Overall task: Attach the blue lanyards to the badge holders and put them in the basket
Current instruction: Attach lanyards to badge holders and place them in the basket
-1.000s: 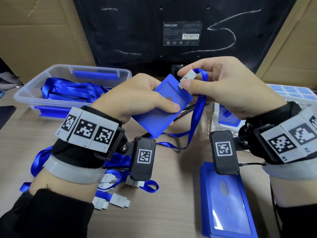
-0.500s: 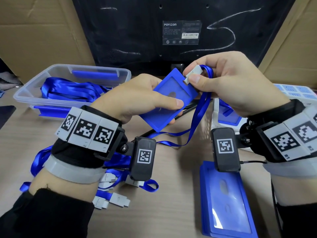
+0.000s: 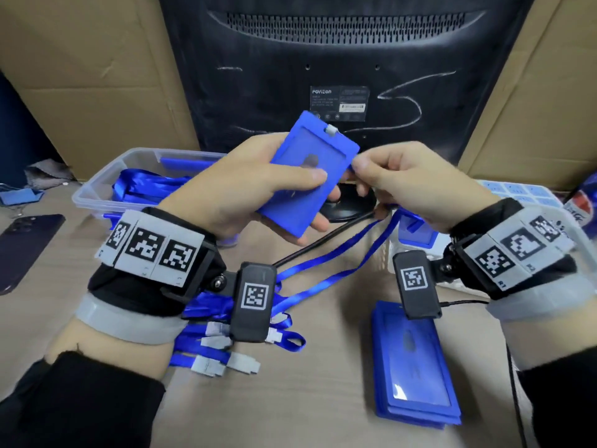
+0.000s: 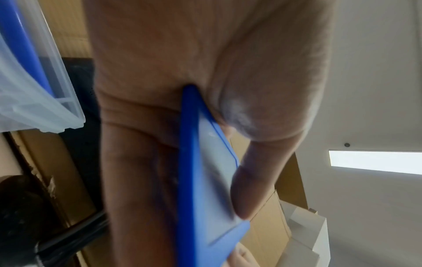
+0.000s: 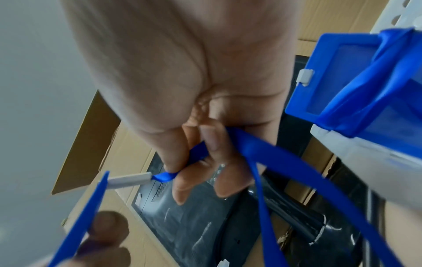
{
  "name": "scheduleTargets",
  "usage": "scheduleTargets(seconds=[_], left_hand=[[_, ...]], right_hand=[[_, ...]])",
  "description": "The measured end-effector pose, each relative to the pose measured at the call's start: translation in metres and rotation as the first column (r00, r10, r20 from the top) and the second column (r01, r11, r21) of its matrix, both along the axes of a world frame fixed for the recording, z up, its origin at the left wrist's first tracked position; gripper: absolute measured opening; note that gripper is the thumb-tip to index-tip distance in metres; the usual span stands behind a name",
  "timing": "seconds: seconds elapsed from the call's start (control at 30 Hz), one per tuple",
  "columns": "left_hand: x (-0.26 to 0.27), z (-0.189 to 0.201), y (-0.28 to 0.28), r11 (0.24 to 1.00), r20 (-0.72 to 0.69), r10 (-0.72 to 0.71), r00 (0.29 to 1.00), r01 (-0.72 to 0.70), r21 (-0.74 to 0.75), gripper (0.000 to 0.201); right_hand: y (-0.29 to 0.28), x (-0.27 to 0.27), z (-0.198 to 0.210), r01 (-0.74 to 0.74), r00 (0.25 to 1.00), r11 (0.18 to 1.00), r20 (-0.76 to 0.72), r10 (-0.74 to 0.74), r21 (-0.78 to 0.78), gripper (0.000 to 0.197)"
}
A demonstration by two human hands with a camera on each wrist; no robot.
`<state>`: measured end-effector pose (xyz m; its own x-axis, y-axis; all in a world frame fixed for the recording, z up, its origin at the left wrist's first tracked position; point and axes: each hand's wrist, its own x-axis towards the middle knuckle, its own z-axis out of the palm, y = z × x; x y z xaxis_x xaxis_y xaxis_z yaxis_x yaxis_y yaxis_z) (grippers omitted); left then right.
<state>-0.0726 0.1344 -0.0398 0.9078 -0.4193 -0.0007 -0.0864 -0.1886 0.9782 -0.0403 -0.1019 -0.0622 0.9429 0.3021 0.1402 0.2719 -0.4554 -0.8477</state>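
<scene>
— Where's the badge holder (image 3: pixel 310 176) right now?

— Up in the air above the middle of the desk (image 3: pixel 316 383). The left hand (image 3: pixel 245 192) has its grip closed on it, thumb across the clear window and fingers behind. The white clip (image 3: pixel 330 129) sits in the slot at its top edge.

— And the lanyard (image 3: pixel 342 253)?

— The right hand (image 3: pixel 416 185) pinches the ribbon just behind the clip; the rest droops in a loop down to the desk.

— So what could go wrong?

— I can't tell from these views whether the clip has fully latched. If it hasn't, a tug on the ribbon could pull it back out. The hanging loop also lies across the loose lanyards (image 3: pixel 226 347) near the desk's front left (same colour, easy to snag), so lifting the set away might drag some along. And there's a black cable (image 3: pixel 310 250) running under the loop.

— What about containers?

— A clear plastic tub (image 3: pixel 97 185) toward the back left holds a heap of blue ribbon and what look like holders. A white basket (image 5: pixel 365 153) toward the back right (mostly behind the right hand) has a holder with its lanyard (image 5: pixel 356 79) wrapped round it. A stack of unfitted holders (image 3: pixel 416 373) lies flat near the front right.
</scene>
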Motion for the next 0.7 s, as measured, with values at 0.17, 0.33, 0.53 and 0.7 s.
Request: scheduleTargets(seconds=[0.17,0.33,0.53,0.7], left_hand=[[-0.006,0.003,0.003,0.974,0.095,0.177,0.98,-0.188,0.124,0.021],[-0.017,0.001,0.022,0.863,0.191,0.135,0.972,-0.21,0.459,0.012],[-0.047,0.008,0.032,0.71,0.175,-0.11,0.978,-0.046,0.703,0.002],[-0.061,0.022,0.041,0.852,0.083,-0.152,0.985,0.088,0.516,0.007]], right_hand=[[0.03,-0.028,0.02,-0.123,0.992,0.954,-0.001,0.127,-0.272,0.029],[0.053,-0.054,0.045,-0.13,0.986,0.91,0.048,0.162,-0.394,0.032],[0.063,-0.066,0.052,-0.059,0.979,0.897,0.149,0.137,-0.439,0.034],[0.052,-0.064,0.034,-0.026,0.975,0.919,0.194,0.11,-0.393,0.03]])
